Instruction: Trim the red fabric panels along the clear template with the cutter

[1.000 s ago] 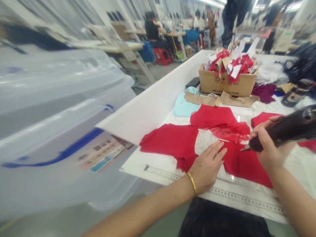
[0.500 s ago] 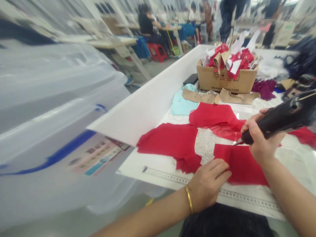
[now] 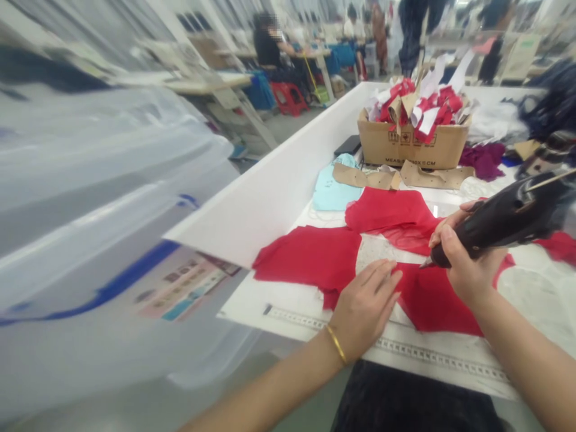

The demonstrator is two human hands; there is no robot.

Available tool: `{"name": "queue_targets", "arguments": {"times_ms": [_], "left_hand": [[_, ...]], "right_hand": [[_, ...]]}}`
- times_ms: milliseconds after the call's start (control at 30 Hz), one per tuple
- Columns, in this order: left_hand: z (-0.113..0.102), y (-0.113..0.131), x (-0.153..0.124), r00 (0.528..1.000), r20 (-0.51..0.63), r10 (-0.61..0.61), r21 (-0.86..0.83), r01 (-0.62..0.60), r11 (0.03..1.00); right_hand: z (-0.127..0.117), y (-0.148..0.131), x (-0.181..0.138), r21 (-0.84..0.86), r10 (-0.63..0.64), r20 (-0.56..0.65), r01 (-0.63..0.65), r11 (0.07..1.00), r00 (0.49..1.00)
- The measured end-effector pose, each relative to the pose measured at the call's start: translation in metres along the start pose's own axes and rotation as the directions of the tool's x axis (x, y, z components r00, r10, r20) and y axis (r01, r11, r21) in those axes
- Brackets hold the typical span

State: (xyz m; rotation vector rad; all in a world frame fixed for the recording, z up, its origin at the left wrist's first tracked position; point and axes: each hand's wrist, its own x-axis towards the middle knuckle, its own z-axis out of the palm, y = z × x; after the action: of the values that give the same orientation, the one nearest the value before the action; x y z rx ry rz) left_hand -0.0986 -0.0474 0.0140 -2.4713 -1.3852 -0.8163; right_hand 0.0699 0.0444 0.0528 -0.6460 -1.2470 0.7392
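Note:
My right hand is closed around a thick black handheld power tool, which slants down to the left. Its narrow pointed tip is at the upper edge of a red fabric piece. With fingers bent together, my left hand grips the upper left corner of that same piece; the fingertips partly hide the hold. A gold bangle circles the left wrist. Left of this hand lies a red fabric stack, and beyond the hands is another red stack.
A measuring tape runs along the near edge of the white table. Farther back stand a cardboard box of scraps, brown pattern pieces and light-blue cloth. Clear plastic bins are on the left. A person sits in the background.
My left hand has moved up and left to the upper corner of the red piece, which has turned slightly. The right hand and tool have shifted a little left.

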Motion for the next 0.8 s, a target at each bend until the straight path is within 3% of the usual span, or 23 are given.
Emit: {"name": "queue_targets", "arguments": {"times_ms": [200,433,567,800], "left_hand": [[0.014,0.014,-0.001,0.991,0.096,0.088,-0.091,-0.079,0.993],[0.016,0.013,0.026,0.983,0.096,0.155,-0.118,-0.144,0.983],[0.033,0.034,0.060,0.952,0.170,0.256,-0.198,-0.222,0.955],[0.100,0.064,0.151,0.901,0.257,0.350,-0.059,-0.347,0.936]], "right_hand": [[-0.023,-0.009,0.006,-0.012,0.008,0.000,-0.008,1.000,1.000],[-0.091,-0.033,0.013,-0.107,0.011,-0.140,-0.026,0.994,0.990],[-0.132,-0.033,0.023,-0.212,-0.049,-0.229,-0.001,0.977,0.972],[-0.169,-0.028,0.032,-0.363,-0.144,-0.280,0.034,0.931,0.949]]}}
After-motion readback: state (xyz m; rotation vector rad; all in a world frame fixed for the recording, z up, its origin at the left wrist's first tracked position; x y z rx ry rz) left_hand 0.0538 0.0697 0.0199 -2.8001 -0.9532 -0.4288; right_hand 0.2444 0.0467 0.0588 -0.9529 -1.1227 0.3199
